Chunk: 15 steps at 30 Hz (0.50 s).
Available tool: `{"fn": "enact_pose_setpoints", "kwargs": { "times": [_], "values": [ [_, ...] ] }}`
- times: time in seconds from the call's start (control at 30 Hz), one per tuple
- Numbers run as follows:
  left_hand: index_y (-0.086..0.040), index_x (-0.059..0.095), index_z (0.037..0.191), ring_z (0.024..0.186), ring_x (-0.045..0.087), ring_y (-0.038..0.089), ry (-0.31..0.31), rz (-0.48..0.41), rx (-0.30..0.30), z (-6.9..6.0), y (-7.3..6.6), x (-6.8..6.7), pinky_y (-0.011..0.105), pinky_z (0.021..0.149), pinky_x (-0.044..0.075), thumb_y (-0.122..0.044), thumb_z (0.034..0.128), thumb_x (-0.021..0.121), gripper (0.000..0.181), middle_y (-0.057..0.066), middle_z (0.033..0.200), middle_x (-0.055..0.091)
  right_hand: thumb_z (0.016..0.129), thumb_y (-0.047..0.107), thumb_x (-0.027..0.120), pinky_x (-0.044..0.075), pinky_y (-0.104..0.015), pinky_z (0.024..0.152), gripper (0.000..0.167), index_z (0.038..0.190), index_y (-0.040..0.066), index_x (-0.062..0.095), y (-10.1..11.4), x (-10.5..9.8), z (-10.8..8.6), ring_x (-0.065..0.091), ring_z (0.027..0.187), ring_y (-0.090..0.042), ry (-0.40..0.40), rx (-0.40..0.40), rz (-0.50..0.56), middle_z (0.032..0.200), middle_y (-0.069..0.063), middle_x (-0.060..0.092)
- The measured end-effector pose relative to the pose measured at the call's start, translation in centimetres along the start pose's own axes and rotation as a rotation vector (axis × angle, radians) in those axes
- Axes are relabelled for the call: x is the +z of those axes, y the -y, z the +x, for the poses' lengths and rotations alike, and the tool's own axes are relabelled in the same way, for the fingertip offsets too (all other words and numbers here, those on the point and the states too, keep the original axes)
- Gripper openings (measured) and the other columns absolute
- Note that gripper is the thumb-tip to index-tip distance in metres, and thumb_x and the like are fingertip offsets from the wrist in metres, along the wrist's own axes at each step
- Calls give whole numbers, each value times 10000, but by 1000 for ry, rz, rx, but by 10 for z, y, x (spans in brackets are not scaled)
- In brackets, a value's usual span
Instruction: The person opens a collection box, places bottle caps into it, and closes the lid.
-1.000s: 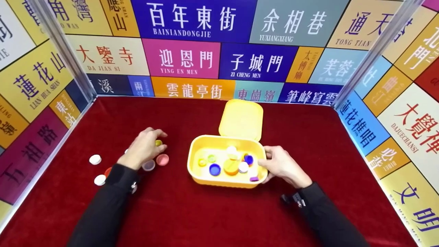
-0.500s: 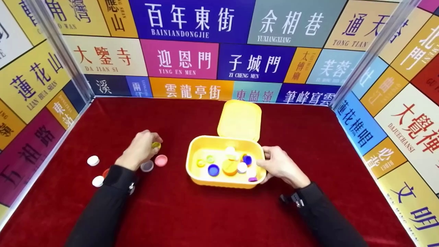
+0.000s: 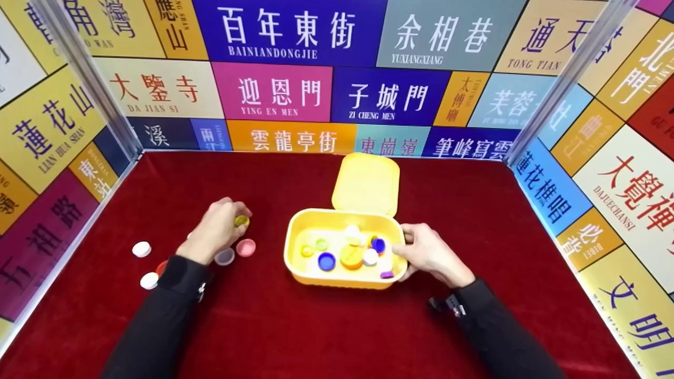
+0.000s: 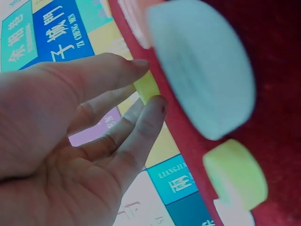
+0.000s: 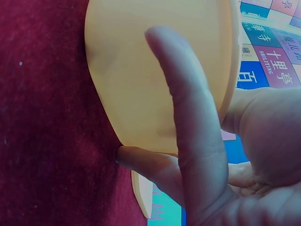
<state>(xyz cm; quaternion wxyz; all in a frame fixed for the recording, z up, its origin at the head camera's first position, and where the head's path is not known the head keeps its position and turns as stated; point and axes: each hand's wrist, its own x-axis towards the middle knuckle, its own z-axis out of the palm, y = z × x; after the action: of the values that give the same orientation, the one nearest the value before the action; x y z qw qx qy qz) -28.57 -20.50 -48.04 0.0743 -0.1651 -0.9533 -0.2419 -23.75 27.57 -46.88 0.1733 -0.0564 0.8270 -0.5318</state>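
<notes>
My left hand [image 3: 213,230] pinches a small yellow bottle cap [image 3: 241,221] between thumb and fingertips; the left wrist view shows the cap [image 4: 147,88] edge-on. Beside that hand on the cloth are a pink cap [image 3: 246,247] and a greyish see-through cap [image 3: 225,257]. My right hand [image 3: 433,253] grips the right wall of a yellow plastic box [image 3: 342,281], thumb inside the rim and a finger outside. Several caps lie in the box, among them a blue cap [image 3: 326,261], a big orange lid [image 3: 352,258], a white cap [image 3: 370,257] and a purple cap [image 3: 387,275].
The box's lid [image 3: 367,184] lies folded back behind it. Left of my left hand are two white caps [image 3: 141,249] and a red cap [image 3: 161,267], partly behind the sleeve. A dark red cloth [image 3: 316,337] covers the table, with printed panels [image 3: 279,92] round it.
The left fingers and thumb have closed on the yellow cap, and the hand has since shifted slightly. My right hand stays on the box.
</notes>
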Motion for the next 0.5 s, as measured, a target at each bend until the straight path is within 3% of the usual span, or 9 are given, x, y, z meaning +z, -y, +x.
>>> {"fn": "enact_pose_setpoints", "kwargs": {
  "times": [0.3, 0.5],
  "values": [
    [20, 845, 1239, 1039, 739, 405, -26, -30, 53, 2, -34, -3, 543, 989, 661, 7, 985, 841, 255, 248, 1159, 753, 1078, 34, 697, 722, -470, 645, 413, 1485, -34, 708, -1, 1, -1, 883, 872, -362, -7, 3, -4, 1280, -252, 834],
    [3, 836, 1274, 1035, 737, 361, -65, -66, 132, -3, -62, -4, 505, 998, 689, -15, 1005, 858, 271, 220, 1172, 734, 1055, 21, 685, 723, -472, 647, 397, 1446, -46, 715, 0, 2, 1, 882, 873, -359, -9, 2, 4, 1254, -259, 837]
  ]
}}
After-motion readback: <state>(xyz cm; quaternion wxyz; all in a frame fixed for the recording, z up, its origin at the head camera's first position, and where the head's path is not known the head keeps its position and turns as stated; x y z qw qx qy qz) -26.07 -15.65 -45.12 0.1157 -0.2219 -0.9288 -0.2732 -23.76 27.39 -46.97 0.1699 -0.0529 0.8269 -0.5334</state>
